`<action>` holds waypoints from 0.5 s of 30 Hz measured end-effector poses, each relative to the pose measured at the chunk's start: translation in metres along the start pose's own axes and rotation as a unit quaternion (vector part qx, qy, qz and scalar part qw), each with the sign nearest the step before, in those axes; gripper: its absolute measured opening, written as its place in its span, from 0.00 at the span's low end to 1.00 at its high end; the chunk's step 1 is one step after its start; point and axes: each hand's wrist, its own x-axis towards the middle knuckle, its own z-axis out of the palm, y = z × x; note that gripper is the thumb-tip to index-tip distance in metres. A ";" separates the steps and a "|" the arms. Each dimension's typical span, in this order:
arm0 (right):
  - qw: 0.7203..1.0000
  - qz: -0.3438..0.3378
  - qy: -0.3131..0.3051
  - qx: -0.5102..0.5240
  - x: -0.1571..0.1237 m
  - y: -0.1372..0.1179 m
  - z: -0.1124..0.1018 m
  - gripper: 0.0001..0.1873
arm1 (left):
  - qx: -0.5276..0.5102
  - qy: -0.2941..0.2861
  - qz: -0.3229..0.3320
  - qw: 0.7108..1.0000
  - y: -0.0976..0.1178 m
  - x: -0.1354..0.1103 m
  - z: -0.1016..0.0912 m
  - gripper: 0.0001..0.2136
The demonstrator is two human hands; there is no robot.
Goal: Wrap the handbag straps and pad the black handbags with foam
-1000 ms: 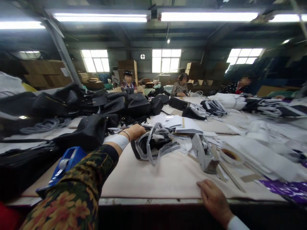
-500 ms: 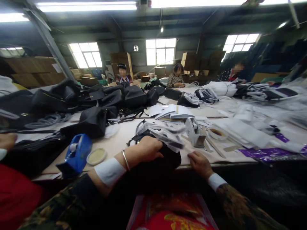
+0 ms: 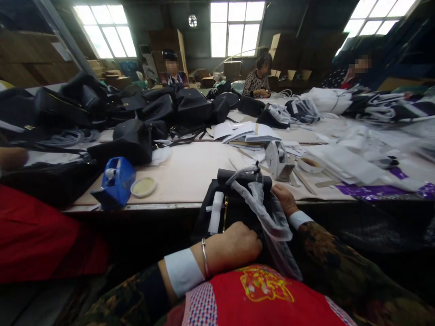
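A black bag leans at the table's front edge, tilted toward my body. On it show a gold zipper, a strip of white wrapping and a strap in clear plastic wrap that hangs down its right side. My left hand, with a bracelet at the wrist, is curled closed on the near part of the bag; its fingertips are hidden. At the bag's upper right edge, my right hand grips it, with the fingers partly hidden behind the strap.
A blue tape dispenser and a round shallow dish stand left. Behind my right hand are a white tape dispenser and a tape roll. Black bags pile up left. Co-workers sit beyond; another person's hand shows far left.
The bag has come off the tabletop toward my body and now stands more upright, its zipper side showing. Both hands moved with it, the left one nearer to me. The view has tipped downward.
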 end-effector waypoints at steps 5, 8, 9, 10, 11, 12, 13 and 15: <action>0.999 0.020 -0.007 0.036 0.004 -0.003 -0.001 0.12 | -0.036 -0.029 -0.023 0.999 -0.020 0.017 0.000 0.11; 0.997 0.036 -0.005 0.073 0.005 -0.004 -0.005 0.12 | -0.113 0.008 0.006 0.994 -0.027 0.013 -0.003 0.18; 0.995 0.044 -0.002 0.088 0.005 -0.003 -0.007 0.12 | -0.155 0.043 0.007 0.987 -0.031 0.007 -0.007 0.19; 0.993 0.054 0.005 0.102 0.005 -0.002 -0.009 0.12 | -0.199 0.089 -0.011 0.976 -0.039 0.000 -0.012 0.19; 0.991 0.068 0.016 0.116 0.006 0.000 -0.012 0.13 | -0.234 0.151 -0.062 0.958 -0.049 -0.009 -0.018 0.19; 0.988 0.084 0.030 0.129 0.007 0.001 -0.015 0.15 | -0.252 0.226 -0.143 0.930 -0.062 -0.018 -0.023 0.18; 0.984 0.100 0.045 0.140 0.008 0.001 -0.018 0.17 | -0.251 0.296 -0.244 0.889 -0.078 -0.027 -0.026 0.17; 0.976 0.124 0.067 0.165 0.015 -0.002 -0.024 0.22 | -0.237 0.389 -0.409 0.791 -0.112 -0.043 -0.025 0.14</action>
